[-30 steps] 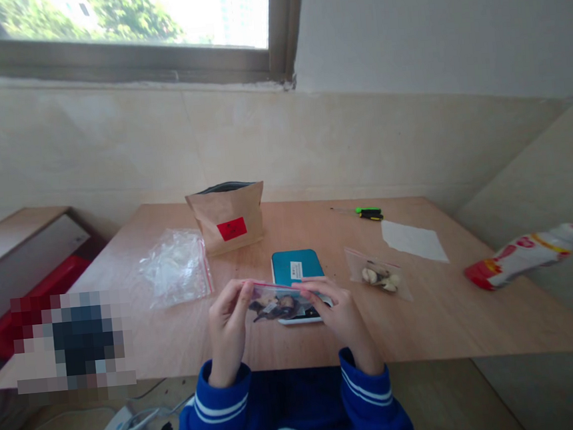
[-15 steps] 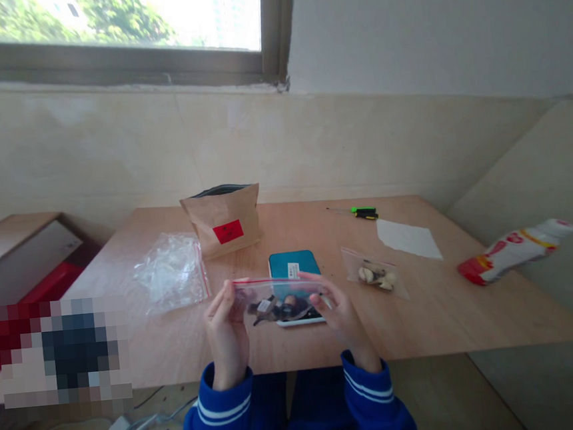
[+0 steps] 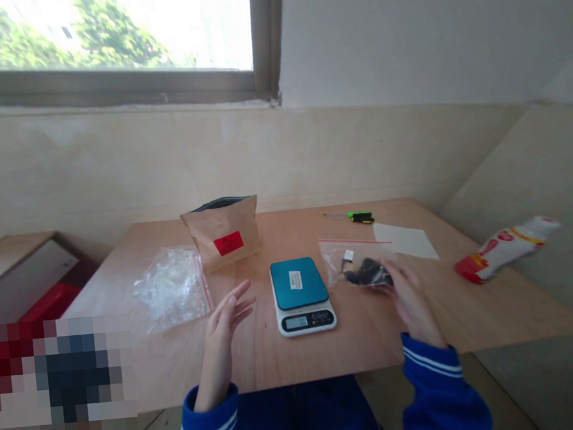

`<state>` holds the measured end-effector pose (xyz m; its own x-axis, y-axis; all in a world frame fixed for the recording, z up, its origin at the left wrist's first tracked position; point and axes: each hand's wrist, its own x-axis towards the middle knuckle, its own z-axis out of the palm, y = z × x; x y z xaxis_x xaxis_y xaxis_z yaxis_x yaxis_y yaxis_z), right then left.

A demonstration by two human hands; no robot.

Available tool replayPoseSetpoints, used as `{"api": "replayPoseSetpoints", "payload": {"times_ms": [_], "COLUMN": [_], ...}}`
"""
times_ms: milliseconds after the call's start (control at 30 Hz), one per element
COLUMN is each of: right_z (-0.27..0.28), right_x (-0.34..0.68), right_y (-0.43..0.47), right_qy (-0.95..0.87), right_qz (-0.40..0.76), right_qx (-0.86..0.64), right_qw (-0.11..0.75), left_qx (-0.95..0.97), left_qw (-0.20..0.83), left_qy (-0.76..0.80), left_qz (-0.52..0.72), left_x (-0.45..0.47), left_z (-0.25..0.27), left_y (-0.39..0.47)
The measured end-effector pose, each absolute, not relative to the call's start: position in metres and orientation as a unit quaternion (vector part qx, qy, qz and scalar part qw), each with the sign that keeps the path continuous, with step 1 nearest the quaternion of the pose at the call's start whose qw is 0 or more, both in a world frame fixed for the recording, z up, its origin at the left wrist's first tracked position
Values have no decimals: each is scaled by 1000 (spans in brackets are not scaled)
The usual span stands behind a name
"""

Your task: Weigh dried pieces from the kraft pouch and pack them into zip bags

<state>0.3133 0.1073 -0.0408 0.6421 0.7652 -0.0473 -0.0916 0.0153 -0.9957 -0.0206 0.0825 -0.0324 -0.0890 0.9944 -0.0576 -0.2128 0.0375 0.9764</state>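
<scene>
My right hand [image 3: 408, 293] grips the lower right side of a clear zip bag [image 3: 369, 268] with dark pieces and a small white label inside. It is over the right part of the table, covering the spot where a bag of pale pieces lay. My left hand [image 3: 225, 326] is held up with fingers apart, holding nothing, left of the kitchen scale [image 3: 301, 293]. The scale has a blue-green platform with a white sticker, and a small display at its front; nothing lies on the platform.
Left of the scale lies a pile of clear zip bags [image 3: 175, 288], and behind it a brown paper pouch [image 3: 224, 237] stands open. At the back right are screwdrivers [image 3: 360, 217] and a white paper sheet [image 3: 405, 241]. A white and red bottle [image 3: 503, 249] is at the right edge.
The zip bag of dark pieces has moved from over the scale to the right, in my right hand. My left hand has let go of it, and the scale is uncovered.
</scene>
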Motion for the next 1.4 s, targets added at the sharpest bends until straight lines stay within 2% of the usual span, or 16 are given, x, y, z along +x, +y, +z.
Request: {"api": "replayPoseSetpoints", "payload": {"times_ms": [67, 133, 200, 333, 433, 567, 633, 700, 800, 1000, 1200, 1400], "right_z": [-38, -35, -34, -37, -38, -19, -3, 15, 39, 63, 51, 48], "right_x": [348, 373, 386, 390, 381, 341, 308, 271, 222, 162, 138, 138], "right_y": [117, 125, 131, 133, 132, 132, 132, 132, 135, 155, 157, 153], "right_qy": [-308, -352, -368, -387, -472, -576, -637, -702, -792, -837, -903, -913], "right_qz": [282, 247, 208, 68, -31, 44, 112, 152, 187, 205, 154, 131], "right_qx": [-670, -751, -796, -819, -768, -660, -603, -533, -417, -294, -256, -274], "right_qw": [613, 501, 434, 419, 431, 480, 467, 447, 404, 414, 309, 274], "left_qx": [408, 401, 398, 428, 480, 567, 606, 645, 658, 683, 680, 700], "left_qw": [531, 520, 508, 452, 362, 186, 103, 63, 65, 78, 64, 63], "left_qy": [488, 500, 512, 532, 532, 498, 490, 500, 524, 505, 505, 470], "left_qz": [560, 564, 566, 574, 596, 630, 618, 575, 537, 522, 528, 534], "left_x": [-30, -37, -42, -48, -45, -35, -32, -32, -32, -27, -27, -27], "left_z": [-30, -29, -27, -19, 2, 39, 50, 51, 40, 7, -14, -25], "left_y": [81, 80, 79, 83, 100, 154, 184, 207, 212, 154, 123, 115]}}
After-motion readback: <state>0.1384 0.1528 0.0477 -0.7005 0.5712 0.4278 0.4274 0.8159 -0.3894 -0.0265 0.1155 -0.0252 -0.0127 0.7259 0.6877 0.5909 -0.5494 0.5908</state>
